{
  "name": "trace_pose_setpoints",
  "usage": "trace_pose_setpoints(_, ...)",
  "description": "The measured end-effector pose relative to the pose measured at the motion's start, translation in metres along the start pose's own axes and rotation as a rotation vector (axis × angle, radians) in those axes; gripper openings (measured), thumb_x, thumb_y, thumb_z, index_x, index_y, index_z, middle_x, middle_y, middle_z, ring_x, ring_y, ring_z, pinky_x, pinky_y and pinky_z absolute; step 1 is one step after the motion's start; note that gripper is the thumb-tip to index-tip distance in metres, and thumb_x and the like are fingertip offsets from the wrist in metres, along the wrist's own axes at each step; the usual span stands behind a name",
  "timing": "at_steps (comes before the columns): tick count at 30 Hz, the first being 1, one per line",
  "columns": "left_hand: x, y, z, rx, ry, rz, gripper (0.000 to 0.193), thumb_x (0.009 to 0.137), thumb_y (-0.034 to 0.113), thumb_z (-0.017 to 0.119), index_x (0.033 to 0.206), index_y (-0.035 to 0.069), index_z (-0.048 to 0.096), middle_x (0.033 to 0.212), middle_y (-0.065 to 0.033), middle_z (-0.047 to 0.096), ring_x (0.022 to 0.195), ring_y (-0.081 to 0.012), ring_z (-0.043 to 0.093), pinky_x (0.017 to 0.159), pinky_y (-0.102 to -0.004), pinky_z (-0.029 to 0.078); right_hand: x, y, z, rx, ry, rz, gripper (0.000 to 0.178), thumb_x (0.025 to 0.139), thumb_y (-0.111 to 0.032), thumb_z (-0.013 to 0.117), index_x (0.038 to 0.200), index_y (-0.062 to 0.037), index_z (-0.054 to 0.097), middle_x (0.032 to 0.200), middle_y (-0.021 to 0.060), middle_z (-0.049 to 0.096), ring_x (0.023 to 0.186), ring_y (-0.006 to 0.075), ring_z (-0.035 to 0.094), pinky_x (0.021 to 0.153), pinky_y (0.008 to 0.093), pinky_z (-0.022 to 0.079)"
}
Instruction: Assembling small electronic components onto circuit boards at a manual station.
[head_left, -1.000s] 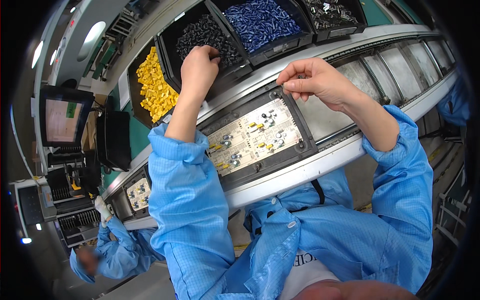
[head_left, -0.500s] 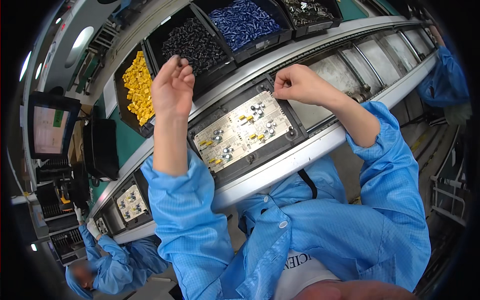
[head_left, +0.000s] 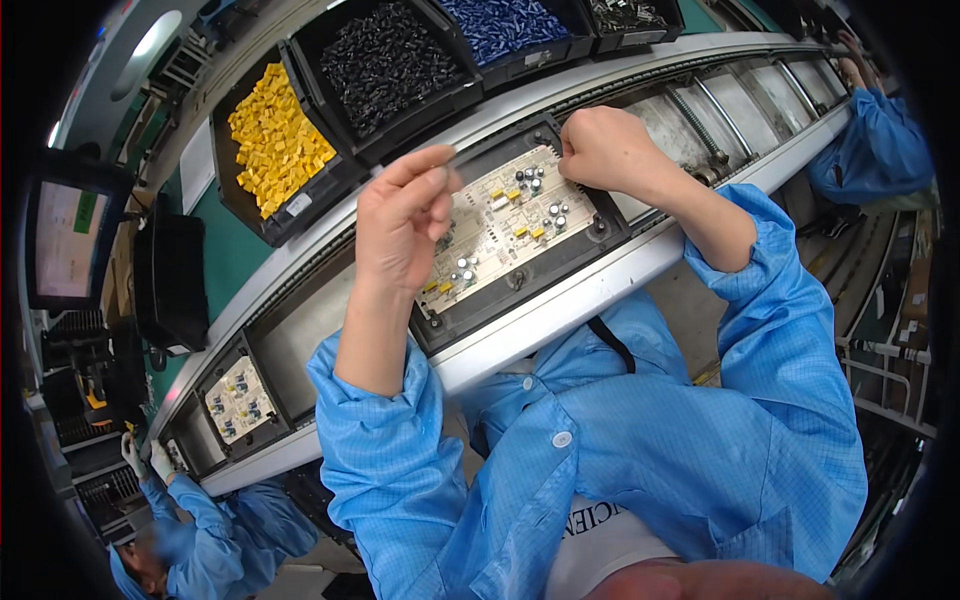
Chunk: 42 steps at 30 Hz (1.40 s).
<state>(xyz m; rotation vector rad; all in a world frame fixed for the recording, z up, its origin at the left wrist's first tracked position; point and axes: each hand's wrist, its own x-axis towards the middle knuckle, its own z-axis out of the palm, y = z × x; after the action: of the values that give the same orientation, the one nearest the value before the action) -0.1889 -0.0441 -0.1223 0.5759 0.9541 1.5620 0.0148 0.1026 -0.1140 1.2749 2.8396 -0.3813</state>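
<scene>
A pale circuit board (head_left: 500, 240) with yellow blocks and small round capacitors lies in a black carrier frame (head_left: 470, 318) on the conveyor. Over the board's left part hangs my left hand (head_left: 400, 220), palm partly up. Its thumb and fingers are bent together near the tips, slightly blurred; whatever they hold is too small to name. At the far right corner of the board, my right hand (head_left: 615, 150) is closed, its fingertips pointing down at the board's edge. The back of that hand hides anything between the fingers.
Beyond the conveyor stand bins of yellow blocks (head_left: 275, 145), black parts (head_left: 385, 65), blue parts (head_left: 505, 25) and metallic parts (head_left: 625, 14). Another board (head_left: 240, 400) sits further left, near a gloved co-worker (head_left: 215, 530). A monitor (head_left: 75, 235) stands at left; another blue sleeve (head_left: 875, 145) shows at right.
My left hand has come from the black parts bin to over the board, moving right and nearer. My right hand stays at the board's far right corner. The whole view has shifted slightly.
</scene>
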Motion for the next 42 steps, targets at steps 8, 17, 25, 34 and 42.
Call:
trace_pose_setpoints(8,0.000,-0.017,0.006,0.160,-0.058,-0.020,0.013,0.086,0.005,0.068,0.096,-0.002,0.067,0.086,-0.0107,0.070,0.059,-0.0058,0.053,0.054,-0.0184,0.041,0.001,-0.002,0.004,-0.056,0.026,0.010,0.016,0.068,-0.016,0.062,0.070,-0.0029,0.070,0.072,0.0196,0.066,0.074,0.0361,0.066,0.068,0.0443,0.053)
trace_pose_setpoints(17,-0.005,-0.034,0.026,0.976,-0.093,0.197,0.013,0.082,0.006,0.068,0.094,0.004,0.072,0.085,-0.0064,0.070,0.073,-0.0157,0.064,0.069,-0.0268,0.049,0.007,0.028,-0.013,0.260,-0.053,-0.037,0.024,0.083,-0.026,0.062,0.076,-0.0041,0.071,0.074,0.0134,0.068,0.071,0.0249,0.067,0.061,0.0401,0.050)
trace_pose_setpoints(25,0.004,-0.048,0.052,1.477,-0.162,0.467,0.010,0.075,0.007,0.069,0.084,0.010,0.072,0.086,-0.0085,0.069,0.082,-0.0275,0.066,0.070,-0.0375,0.051,0.003,0.077,-0.002,1.670,-0.228,0.103,0.031,0.091,0.004,0.052,0.121,0.0104,0.055,0.110,0.0220,0.066,0.091,0.0200,0.070,0.081,0.0222,0.058)
trace_pose_setpoints(34,0.011,-0.054,0.062,1.645,-0.228,0.642,0.006,0.073,0.007,0.072,0.078,0.011,0.071,0.075,-0.0043,0.068,0.073,-0.0233,0.066,0.064,-0.0343,0.052,-0.001,0.085,0.002,1.899,-0.215,0.031,0.031,0.094,-0.006,0.058,0.121,0.0088,0.055,0.106,0.0198,0.067,0.092,0.0184,0.070,0.074,0.0186,0.059)
trace_pose_setpoints(42,0.017,-0.051,0.067,1.611,-0.287,0.629,0.009,0.071,0.003,0.071,0.077,0.011,0.069,0.073,-0.0031,0.067,0.071,-0.0225,0.064,0.062,-0.0344,0.051,-0.005,0.083,0.003,1.924,-0.270,-0.056,0.024,0.093,-0.009,0.061,0.113,0.0051,0.060,0.101,0.0177,0.069,0.087,0.0175,0.071,0.069,0.0200,0.059)
